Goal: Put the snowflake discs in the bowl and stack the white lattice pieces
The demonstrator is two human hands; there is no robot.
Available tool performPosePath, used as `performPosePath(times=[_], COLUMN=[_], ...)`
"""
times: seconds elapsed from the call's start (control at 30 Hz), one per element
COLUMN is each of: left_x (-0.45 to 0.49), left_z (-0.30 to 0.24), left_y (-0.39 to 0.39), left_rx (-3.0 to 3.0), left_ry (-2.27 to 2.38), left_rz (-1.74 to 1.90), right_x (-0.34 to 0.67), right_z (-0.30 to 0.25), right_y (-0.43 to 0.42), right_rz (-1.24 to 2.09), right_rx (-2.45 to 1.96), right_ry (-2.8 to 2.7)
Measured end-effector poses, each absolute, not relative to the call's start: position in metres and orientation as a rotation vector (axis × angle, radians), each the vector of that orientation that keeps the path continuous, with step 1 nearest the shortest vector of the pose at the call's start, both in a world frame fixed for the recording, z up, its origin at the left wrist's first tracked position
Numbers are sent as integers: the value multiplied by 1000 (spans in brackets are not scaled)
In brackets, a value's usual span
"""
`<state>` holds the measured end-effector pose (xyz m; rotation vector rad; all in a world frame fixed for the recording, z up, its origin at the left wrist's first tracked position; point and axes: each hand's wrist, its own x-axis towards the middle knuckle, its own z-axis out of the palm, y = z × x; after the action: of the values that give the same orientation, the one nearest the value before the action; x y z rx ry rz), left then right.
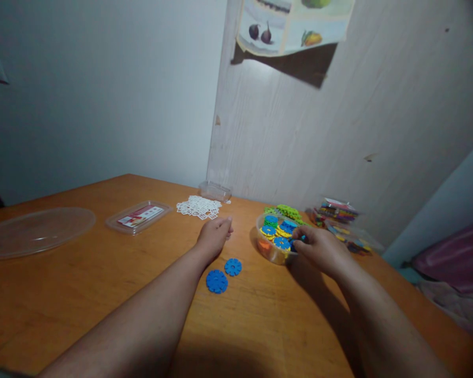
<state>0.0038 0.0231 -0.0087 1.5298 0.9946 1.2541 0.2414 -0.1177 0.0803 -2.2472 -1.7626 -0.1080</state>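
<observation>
My left hand [216, 236] rests on the table, its fingers curled into a loose fist with nothing showing in them. Closer to me lie two blue notched plastic discs [216, 282], side by side and flat on the wood. At the right, a round clear tub [276, 256] holds stacks of blue, yellow, green and orange notched discs [281, 243]. Over the tub's right rim, my right hand [319, 247] has its thumb and fingers pinched on a blue notched disc [301, 239], partly hidden by the fingers.
White lattice pieces [199, 207] lie in a pile before a clear plastic box [215, 191]. On the left are a labelled clear lid [139, 217] and a large oval lid [39, 231]. Green pieces [286, 211] sit behind the tub; a clear container [355, 239] stands right of it.
</observation>
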Motion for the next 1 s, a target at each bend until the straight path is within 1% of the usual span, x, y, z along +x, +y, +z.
performPosePath(times=[0.23,0.53,0.77,1.0], left_x=[4,5,5,4], left_z=[-9,-7,-8,-5], left_y=[23,21,22,19], left_rx=[1528,1533,1523,1504], left_ry=[988,997,991,989], left_rz=[1253,1262,1253,1257], right_x=[253,243,241,246], right_z=[83,84,85,80], right_y=[-120,-121,-121,-119], right_rz=[-197,-279,-204,-82], right_rx=[-2123,-2309,-2345,-2213], right_ry=[-1669,-1598,-1598,-1655])
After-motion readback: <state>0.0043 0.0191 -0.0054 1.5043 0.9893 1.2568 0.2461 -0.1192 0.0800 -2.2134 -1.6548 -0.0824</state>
